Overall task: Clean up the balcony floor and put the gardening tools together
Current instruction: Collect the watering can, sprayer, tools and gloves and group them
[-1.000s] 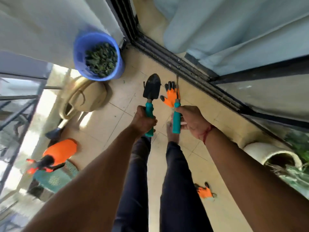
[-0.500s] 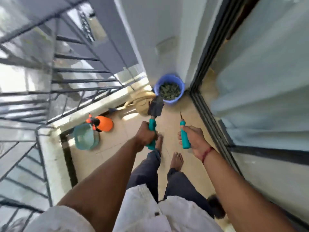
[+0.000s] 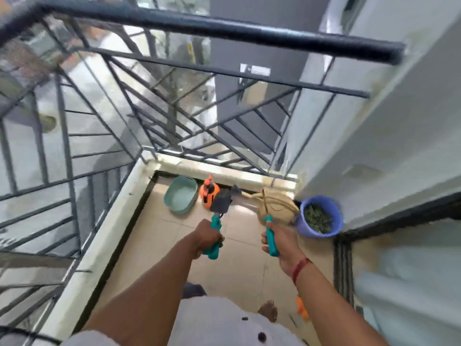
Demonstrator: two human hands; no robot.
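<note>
The person's left hand (image 3: 208, 237) is wrapped tight around the teal handle of a trowel (image 3: 217, 222), whose dark blade points away from the body and overlaps, in this view, the lower edge of an orange spray bottle (image 3: 208, 192). The right hand (image 3: 279, 239) is curled around the teal handle of a second tool (image 3: 270, 239); its thin metal end reaches forward over a beige watering can (image 3: 277, 208), and what kind of head it has cannot be told through the blur. Both tools are held in the air above the tiled balcony floor (image 3: 237, 265), well apart from one another.

Along the far edge of the floor, under the low ledge, lie a teal basin (image 3: 180, 196) tilted on its side, the spray bottle just beside it, then the watering can, and a blue bucket (image 3: 320, 217) full of green leaves in the corner by the wall. An orange glove (image 3: 301, 309) lies on the floor near the right forearm, beside a bare foot (image 3: 269, 309). A red thread (image 3: 300, 267) circles the right wrist. A dark metal railing (image 3: 199, 33) fences the balcony ahead and to the left, and a sliding door track (image 3: 344, 265) runs along the right.
</note>
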